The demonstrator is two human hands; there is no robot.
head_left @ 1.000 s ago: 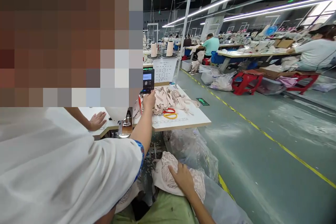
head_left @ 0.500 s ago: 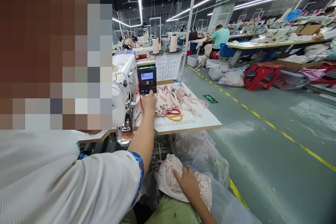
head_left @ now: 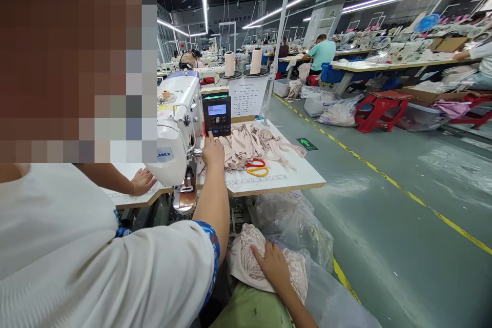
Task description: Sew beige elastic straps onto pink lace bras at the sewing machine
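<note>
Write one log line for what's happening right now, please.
right hand: open, flat on lace fabric | left hand: not in view | co-worker's hand: finger on control panel

Openwork lace cloth (head_left: 249, 261), glossy plastic bag (head_left: 300, 225)

White table (head_left: 292, 177), beige straps (head_left: 253, 144), scissors (head_left: 257, 167)

A co-worker's arm (head_left: 213, 200) and white-shirted back (head_left: 96, 261) block our way to the desk (head_left: 284, 179). Right of the strap pile (head_left: 253, 143) and scissors (head_left: 257, 166), the desk's corner lies bare; the floor (head_left: 384, 246) beyond stays open.
</note>
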